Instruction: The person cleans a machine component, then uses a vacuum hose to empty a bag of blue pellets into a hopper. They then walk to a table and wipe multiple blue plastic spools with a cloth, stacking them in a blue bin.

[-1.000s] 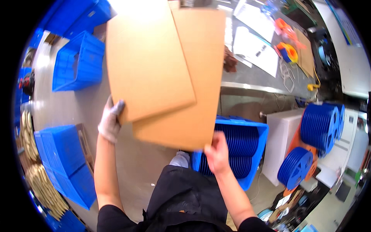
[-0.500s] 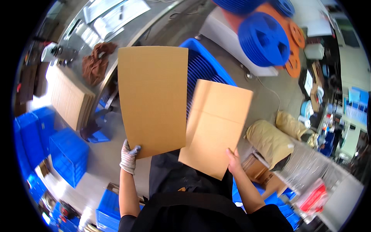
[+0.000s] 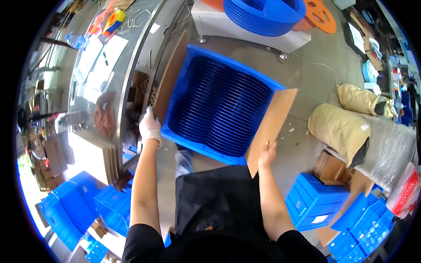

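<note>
A blue plastic crate (image 3: 201,149) stands in front of me, filled with two rows of dark blue round discs (image 3: 219,107) set on edge. My left hand (image 3: 150,127), in a pale glove, grips a cardboard sheet (image 3: 173,74) seen nearly edge-on along the crate's left side. My bare right hand (image 3: 267,154) is closed on the near end of another cardboard sheet (image 3: 272,122). That sheet leans outward at the crate's right side, its near corner reaching past the rim. Whether either sheet touches the crate wall is hard to tell.
A metal workbench (image 3: 136,48) runs along the left, with papers and a brown cloth (image 3: 104,115). Beside it stand stacked cardboard sheets (image 3: 94,155). Blue stacked discs (image 3: 265,19) lie on a white stand ahead. Wrapped rolls (image 3: 340,129) and blue crates (image 3: 315,201) are at right.
Both cardboard sheets have swung apart from in front of me to the crate's two sides, turning closer to upright. The crate and its discs now show between them.
</note>
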Available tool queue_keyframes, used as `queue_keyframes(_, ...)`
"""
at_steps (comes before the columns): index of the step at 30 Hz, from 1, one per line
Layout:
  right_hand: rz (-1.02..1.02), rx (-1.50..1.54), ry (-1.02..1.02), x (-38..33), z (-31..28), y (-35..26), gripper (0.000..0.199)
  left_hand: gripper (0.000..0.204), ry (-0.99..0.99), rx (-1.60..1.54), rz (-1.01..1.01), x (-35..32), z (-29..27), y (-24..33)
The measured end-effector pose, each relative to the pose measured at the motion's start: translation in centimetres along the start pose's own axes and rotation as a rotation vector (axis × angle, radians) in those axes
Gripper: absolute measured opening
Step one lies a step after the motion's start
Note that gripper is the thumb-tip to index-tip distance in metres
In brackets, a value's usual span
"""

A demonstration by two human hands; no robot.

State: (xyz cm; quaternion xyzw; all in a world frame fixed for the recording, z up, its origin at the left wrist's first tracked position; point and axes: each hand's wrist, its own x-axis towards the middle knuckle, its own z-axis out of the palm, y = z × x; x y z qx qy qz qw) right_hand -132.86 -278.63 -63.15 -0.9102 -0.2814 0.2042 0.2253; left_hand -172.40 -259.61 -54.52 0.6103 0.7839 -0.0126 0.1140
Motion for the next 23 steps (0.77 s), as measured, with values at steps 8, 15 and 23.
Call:
queue_keyframes(8,-0.041,-0.009,0.216,3.2,8.3,2.4,0.044,0.07,-0.128,-0.185,0.081,4.8,11.4,-0.8)
queue_keyframes(15,0.05,-0.118,0.223,6.3,13.6,2.7,0.032,0.038,-0.204,-0.138,0.027,11.9,14.0,4.3)
queue_keyframes(23,0.234,-0.116,0.013,8.1,17.9,5.0,0.025,0.029,-0.248,-0.036,-0.094,14.0,18.7,-0.9)
